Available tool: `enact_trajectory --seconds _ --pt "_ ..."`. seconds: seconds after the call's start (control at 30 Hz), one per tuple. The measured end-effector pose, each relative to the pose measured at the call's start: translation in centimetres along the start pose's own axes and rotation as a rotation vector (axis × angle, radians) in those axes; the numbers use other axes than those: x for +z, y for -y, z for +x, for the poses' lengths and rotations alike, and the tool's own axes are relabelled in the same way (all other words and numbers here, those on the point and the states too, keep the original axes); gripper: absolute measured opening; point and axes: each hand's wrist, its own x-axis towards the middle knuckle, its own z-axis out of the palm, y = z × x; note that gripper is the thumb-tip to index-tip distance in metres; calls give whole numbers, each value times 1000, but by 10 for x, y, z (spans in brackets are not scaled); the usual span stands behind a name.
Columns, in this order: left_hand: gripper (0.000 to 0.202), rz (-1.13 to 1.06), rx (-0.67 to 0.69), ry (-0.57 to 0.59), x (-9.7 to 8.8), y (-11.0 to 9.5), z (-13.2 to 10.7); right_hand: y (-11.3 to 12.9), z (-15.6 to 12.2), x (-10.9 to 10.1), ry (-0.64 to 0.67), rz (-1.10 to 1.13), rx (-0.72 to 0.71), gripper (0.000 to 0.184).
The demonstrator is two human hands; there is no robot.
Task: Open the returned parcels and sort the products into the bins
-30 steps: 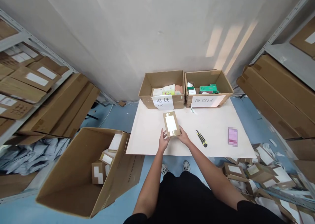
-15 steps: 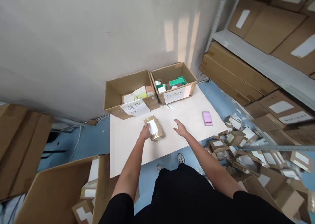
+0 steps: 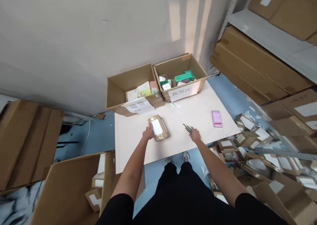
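At the left, beyond the bench's point(image 3: 133, 145) left edge, a carton point(image 3: 71, 182) has labelled boxes point(image 3: 94, 198) inside. At the bench's back left corner stands the left bin point(image 3: 130, 78), holding small packs. The left hand point(image 3: 149, 132) is spread wide against the parcel's point(image 3: 162, 129) left side; I cannot tell whether it grips. The parcel lies left of the bench's middle, between the left bin and the front edge, white label up. The right bin point(image 3: 178, 67) sits on the back edge, beside the left bin. Near the front edge, the right hand point(image 3: 194, 134) is narrowed around the near end of the cutter point(image 3: 187, 128). The pink pack point(image 3: 217, 118) lies near the right edge.
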Motion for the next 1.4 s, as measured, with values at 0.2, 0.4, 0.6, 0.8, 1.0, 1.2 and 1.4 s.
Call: enact_trajectory --seconds 0.2,0.4,0.6,0.8,1.0,1.2,1.4 --pt "140 -39 -24 18 5 -8 -3 42 30 9 121 187 84 63" --pt "142 -50 -29 2 7 -12 -4 165 15 -26 -3 521 -284 75" --pt "139 -89 4 -6 6 -15 -6 274 -13 -45 -49 103 -435 60" --pt "140 -87 86 -20 8 -12 -3 304 -21 -40 36 -143 -285 59" --pt "131 -82 210 -73 7 1 -3 305 -41 -38 24 -230 -224 60" --pt "134 -153 237 -119 9 6 -3 299 -51 -38 59 -258 -221 62" --pt "127 -184 237 -94 9 7 -3 281 -78 -41 138 -271 -181 66"
